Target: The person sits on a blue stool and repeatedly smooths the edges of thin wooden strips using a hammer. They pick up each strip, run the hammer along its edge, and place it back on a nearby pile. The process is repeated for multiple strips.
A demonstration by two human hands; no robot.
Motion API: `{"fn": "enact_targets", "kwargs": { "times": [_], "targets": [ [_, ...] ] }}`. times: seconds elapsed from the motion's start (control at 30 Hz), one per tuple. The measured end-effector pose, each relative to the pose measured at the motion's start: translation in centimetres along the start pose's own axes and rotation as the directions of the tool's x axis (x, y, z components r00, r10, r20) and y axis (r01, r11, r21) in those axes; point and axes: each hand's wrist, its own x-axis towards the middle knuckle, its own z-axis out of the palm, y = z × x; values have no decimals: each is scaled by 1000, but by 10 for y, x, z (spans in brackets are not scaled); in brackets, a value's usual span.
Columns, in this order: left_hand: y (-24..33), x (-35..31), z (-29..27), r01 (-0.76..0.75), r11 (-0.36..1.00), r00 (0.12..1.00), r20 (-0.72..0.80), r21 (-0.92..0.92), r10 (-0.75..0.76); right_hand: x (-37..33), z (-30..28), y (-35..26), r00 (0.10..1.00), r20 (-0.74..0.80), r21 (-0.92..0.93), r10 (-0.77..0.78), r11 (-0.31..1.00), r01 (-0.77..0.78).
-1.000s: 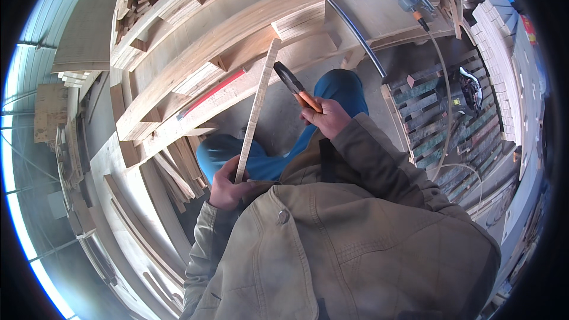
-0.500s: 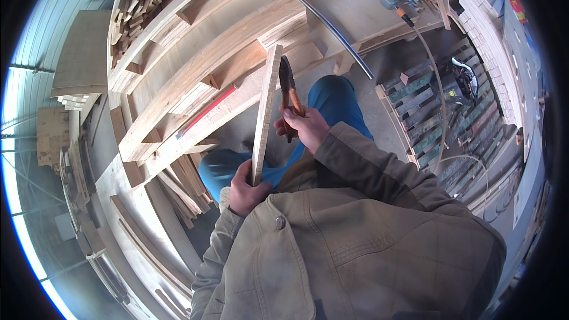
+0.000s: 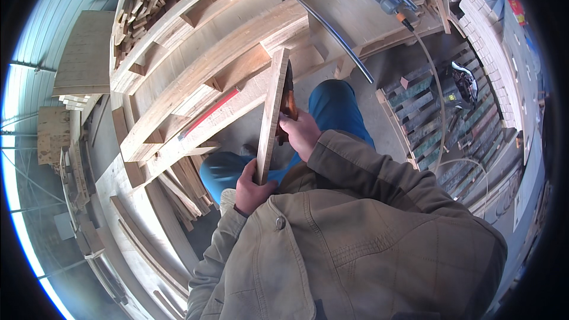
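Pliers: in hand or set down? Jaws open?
In hand: right hand grips the pliers. Jaws: cannot tell; the wooden strip mostly hides them.

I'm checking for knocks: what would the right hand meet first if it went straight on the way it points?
The right hand would probably meet the wooden strip in the left hand; depth is unclear, so it may touch already.

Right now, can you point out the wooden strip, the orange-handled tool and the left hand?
Wooden strip [image 3: 272, 115]: head view, middle of its length.
Orange-handled tool [image 3: 291, 105]: head view, exposed orange handle.
Left hand [image 3: 251, 192]: head view, middle of the hand.
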Motion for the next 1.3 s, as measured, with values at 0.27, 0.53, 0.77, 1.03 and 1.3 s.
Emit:
{"fn": "enact_targets", "kwargs": {
  "times": [0.27,0.53,0.77,1.03,1.3],
  "targets": [
    [10,-2,-2,91,995,995,44,-45,-89,-5,15,-7,995,-70,17,68,998,-67],
    [17,-2,-5,104,992,990,98,-72,-97,0,3,1,988,-84,-37,129,991,-132],
    [24,-5,-8,117,991,985,137,-61,-108,-6,-5,3,975,-165,-119,146,979,-166],
    [28,-12,-20,168,979,975,169,-119,-146,-11,-30,-1,990,-88,-202,114,971,-130],
    [15,-32,-73,270,852,955,241,-449,-175,-19,-67,-11,956,173,-767,-237,576,282]
  ]
}}
